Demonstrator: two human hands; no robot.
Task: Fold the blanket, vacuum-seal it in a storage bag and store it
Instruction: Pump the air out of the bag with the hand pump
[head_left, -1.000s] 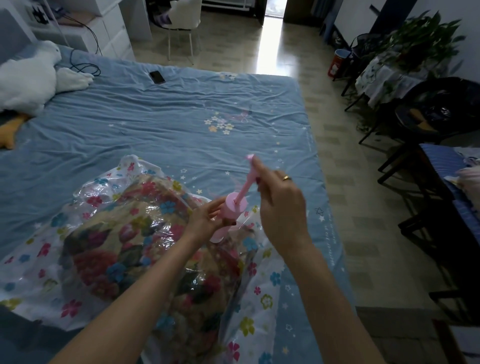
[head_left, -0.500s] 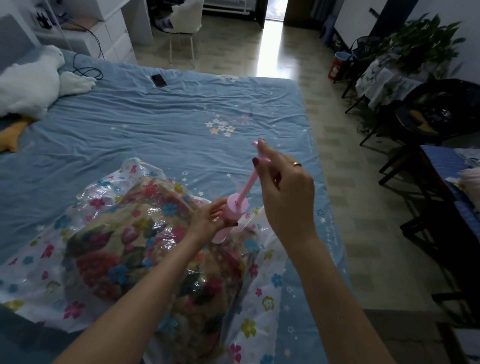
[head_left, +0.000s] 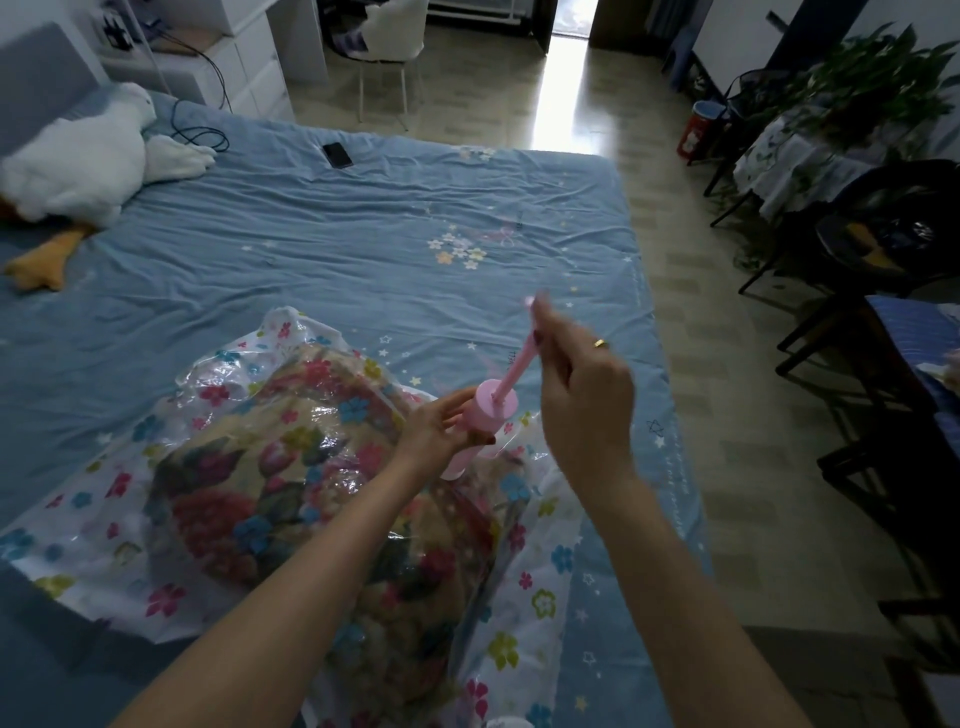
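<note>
We hold the pink hand pump (head_left: 480, 426) on the storage bag (head_left: 104, 561), where the folded floral blanket (head_left: 280, 478) lies inside; our left hand (head_left: 434, 428) grasps the cylinder, and it should press it straight down on the valve; our right hand (head_left: 582, 395) pinches the plunger rod (head_left: 514, 366), drawn out above; long, even strokes seem best. Beyond the grip spreads the blue bedsheet (head_left: 363, 234); to the right, tiled floor (head_left: 675, 260).
</note>
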